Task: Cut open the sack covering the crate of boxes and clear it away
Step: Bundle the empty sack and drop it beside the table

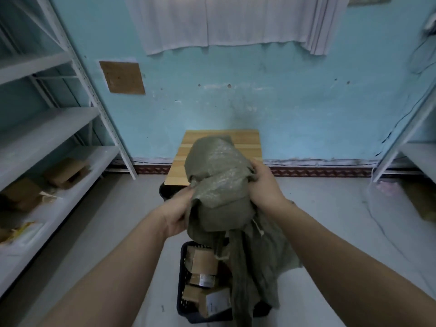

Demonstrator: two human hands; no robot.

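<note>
While both hands bundle the woven sack [219,185], the black plastic crate [182,274] of cardboard boxes [204,261] lies uncovered on the near floor.
Left hand [175,212] and right hand [264,185] each clamp a side of the roll; gathering the hanging tail before lifting should keep it from snagging the boxes.

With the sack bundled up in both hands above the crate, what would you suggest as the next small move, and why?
Probably lift the sack higher and carry it aside. Both the left hand and right hand grip the bundle, but its loose tail still drapes over the boxes in the crate.
</note>
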